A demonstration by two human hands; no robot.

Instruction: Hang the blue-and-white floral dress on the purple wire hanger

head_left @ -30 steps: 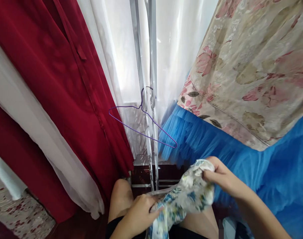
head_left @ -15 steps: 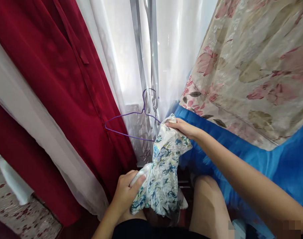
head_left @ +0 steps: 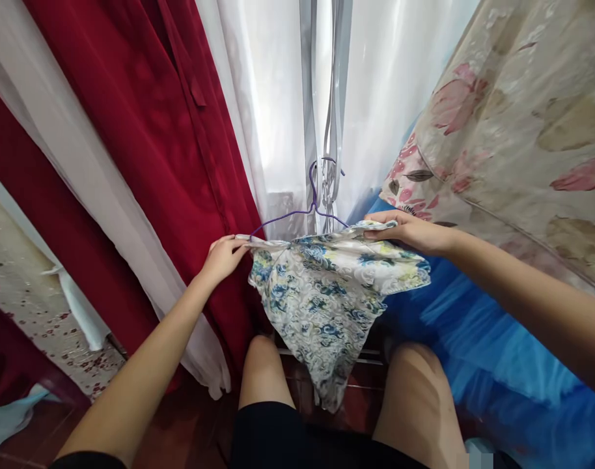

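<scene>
A white blouse with a blue and yellow floral print is spread between my two hands. My left hand pinches its left shoulder, and my right hand grips the right shoulder, fingers closed on the cloth. The purple wire hanger has both its arms running down into the top of the blouse; its lower bar is hidden behind the cloth. The hanger's hook is up among grey straps that hang down in front of a white curtain. The blouse's lower part hangs down between my knees, narrowing to a point.
Red curtains and white sheer cloth hang on the left. On the right are a beige floral cloth and bright blue fabric. Below lies a dark red tiled floor.
My left hand has gone from the blouse's lower part up to its left shoulder. The blouse is now spread wide and covers the hanger's lower bar. My right hand has shifted right.
</scene>
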